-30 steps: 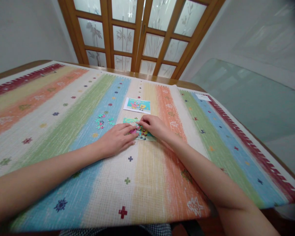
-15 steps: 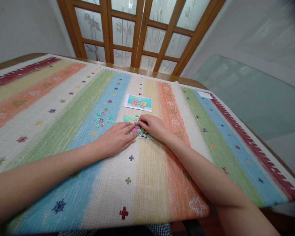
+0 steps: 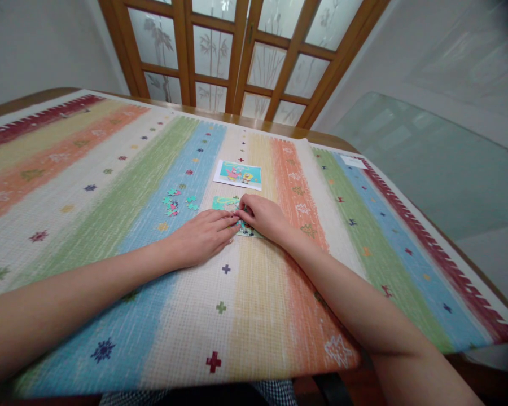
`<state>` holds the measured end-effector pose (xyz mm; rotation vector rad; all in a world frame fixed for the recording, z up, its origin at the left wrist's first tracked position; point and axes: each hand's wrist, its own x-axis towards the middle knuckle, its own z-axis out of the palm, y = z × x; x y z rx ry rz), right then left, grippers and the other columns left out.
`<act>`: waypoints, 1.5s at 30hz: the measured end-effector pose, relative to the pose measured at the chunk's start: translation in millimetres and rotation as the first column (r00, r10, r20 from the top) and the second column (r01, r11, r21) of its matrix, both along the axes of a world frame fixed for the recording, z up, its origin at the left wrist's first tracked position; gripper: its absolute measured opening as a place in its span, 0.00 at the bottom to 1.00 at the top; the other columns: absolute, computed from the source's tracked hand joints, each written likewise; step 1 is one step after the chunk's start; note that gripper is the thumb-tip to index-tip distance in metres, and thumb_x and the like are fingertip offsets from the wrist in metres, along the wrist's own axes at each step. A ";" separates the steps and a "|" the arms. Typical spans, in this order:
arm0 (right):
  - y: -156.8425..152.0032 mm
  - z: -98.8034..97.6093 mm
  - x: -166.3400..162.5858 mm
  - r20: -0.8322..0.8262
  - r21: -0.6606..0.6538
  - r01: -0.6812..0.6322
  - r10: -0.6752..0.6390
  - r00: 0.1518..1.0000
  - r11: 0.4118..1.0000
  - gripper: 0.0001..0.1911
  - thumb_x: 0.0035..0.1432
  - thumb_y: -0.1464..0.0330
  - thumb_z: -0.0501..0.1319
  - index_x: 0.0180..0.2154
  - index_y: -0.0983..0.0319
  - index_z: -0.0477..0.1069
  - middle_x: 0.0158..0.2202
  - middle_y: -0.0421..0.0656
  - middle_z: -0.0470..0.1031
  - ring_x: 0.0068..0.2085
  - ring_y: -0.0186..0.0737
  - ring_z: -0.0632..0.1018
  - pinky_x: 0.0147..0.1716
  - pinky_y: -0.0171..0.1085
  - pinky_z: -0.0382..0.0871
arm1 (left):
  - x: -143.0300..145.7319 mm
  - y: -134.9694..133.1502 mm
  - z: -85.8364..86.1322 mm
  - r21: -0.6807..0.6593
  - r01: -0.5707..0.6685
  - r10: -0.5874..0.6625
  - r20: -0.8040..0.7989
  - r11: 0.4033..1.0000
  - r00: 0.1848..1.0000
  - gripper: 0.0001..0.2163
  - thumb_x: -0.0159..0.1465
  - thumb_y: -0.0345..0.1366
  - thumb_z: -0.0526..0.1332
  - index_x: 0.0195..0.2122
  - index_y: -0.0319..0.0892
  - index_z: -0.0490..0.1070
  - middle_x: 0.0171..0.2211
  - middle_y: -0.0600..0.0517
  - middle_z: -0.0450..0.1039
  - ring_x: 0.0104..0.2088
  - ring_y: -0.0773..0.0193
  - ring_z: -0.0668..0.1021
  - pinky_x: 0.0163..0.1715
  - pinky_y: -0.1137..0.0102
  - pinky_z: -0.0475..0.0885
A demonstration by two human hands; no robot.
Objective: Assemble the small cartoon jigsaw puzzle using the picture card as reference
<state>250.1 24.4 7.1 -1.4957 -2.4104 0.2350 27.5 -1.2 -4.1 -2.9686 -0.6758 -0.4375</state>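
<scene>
Tablecloth (image 3: 266, 304) spreads wide around the puzzle (image 3: 224, 202), left hand (image 3: 206, 232) flat over its edge, grip of right hand (image 3: 263, 215) unclear

1 head-worn camera looks forward and down across a striped multicoloured cloth (image 3: 258, 304) spread over a brown wooden table (image 3: 333, 142). The cloth's near edge lies close below; the bare left hand (image 3: 205, 237) and bare right hand (image 3: 263, 217) fall mid-view, and wood-framed frosted-glass doors (image 3: 237, 56) stand well beyond.
</scene>
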 end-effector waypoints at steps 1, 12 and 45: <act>-0.6 0.5 0.1 -0.002 0.006 -0.006 0.006 1.000 1.000 0.08 0.66 0.63 0.59 0.38 0.60 0.71 0.34 0.44 0.76 0.33 0.39 0.72 0.31 0.36 0.57 | 0.2 0.3 0.3 -0.006 0.006 -0.006 -0.002 1.000 1.000 0.18 0.75 0.38 0.49 0.60 0.38 0.69 0.61 0.43 0.70 0.62 0.53 0.69 0.62 0.57 0.62; -1.4 14.2 17.7 -0.164 0.156 -0.062 0.088 0.983 0.986 0.19 0.70 0.59 0.52 0.34 0.60 0.77 0.34 0.46 0.75 0.39 0.43 0.73 0.41 0.41 0.63 | 0.7 1.5 3.5 -0.033 0.005 -0.005 0.008 0.999 1.000 0.18 0.75 0.39 0.49 0.59 0.39 0.71 0.60 0.45 0.71 0.59 0.55 0.72 0.61 0.58 0.64; -2.1 5.4 18.0 -0.075 0.249 -0.132 0.155 0.985 0.959 0.15 0.68 0.62 0.57 0.34 0.58 0.79 0.40 0.46 0.76 0.44 0.46 0.71 0.45 0.47 0.61 | 2.4 -1.2 3.5 -0.004 -0.023 0.023 -0.034 1.000 0.999 0.18 0.75 0.38 0.49 0.60 0.37 0.69 0.61 0.45 0.70 0.60 0.53 0.70 0.62 0.58 0.62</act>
